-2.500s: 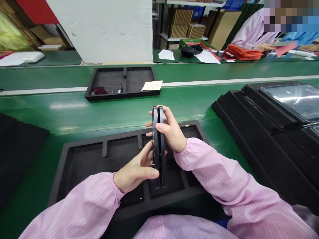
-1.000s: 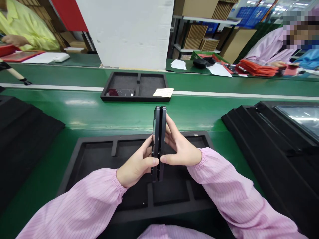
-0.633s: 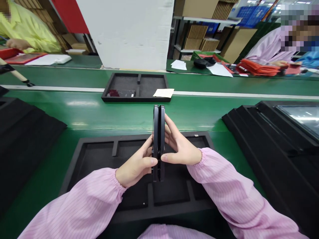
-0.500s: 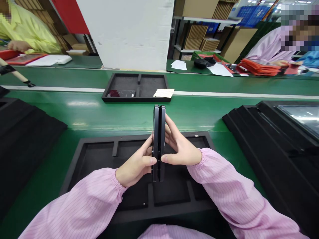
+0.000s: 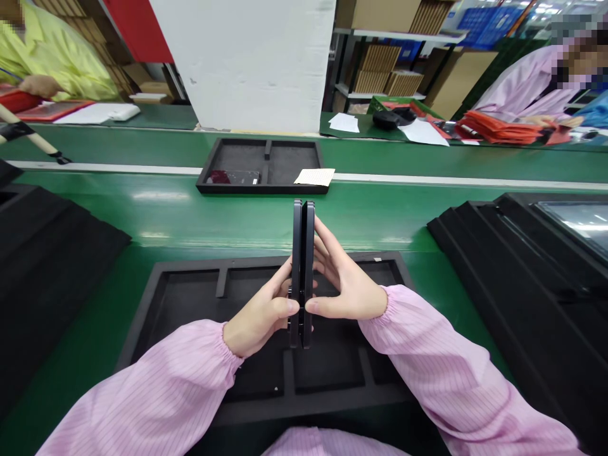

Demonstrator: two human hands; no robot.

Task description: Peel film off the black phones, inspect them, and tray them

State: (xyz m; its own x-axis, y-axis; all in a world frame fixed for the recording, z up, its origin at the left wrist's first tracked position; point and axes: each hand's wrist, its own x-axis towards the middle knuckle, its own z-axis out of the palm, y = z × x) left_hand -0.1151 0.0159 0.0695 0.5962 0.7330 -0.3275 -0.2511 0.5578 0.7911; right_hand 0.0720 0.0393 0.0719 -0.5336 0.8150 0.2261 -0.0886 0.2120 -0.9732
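Observation:
Two dark smartphones are held on edge, side by side, with a narrow gap between them. My left hand (image 5: 263,315) is closed on the left smartphone (image 5: 296,253), its thumb on the near edge. Around the right smartphone (image 5: 308,253), my right hand (image 5: 342,285) is closed, thumb on the near edge and fingers along the outer face. Small raised parts show at the lower edge of the left one. Both are above a black foam tray (image 5: 327,398) divided into compartments. The screens face sideways and are mostly hidden from me.
Further off, a smaller black tray (image 5: 263,189) holds a dark phone-like panel (image 5: 232,178) and a paper slip (image 5: 315,177). Black foam trays are stacked at left (image 5: 52,266) and right (image 5: 479,253). Two people sit across the green bench (image 5: 380,209), near red pouches (image 5: 503,128).
The smartphones and both hands stay nearly in place. The left smartphone has turned slightly, showing less of its outer face. The whole view has shifted slightly.

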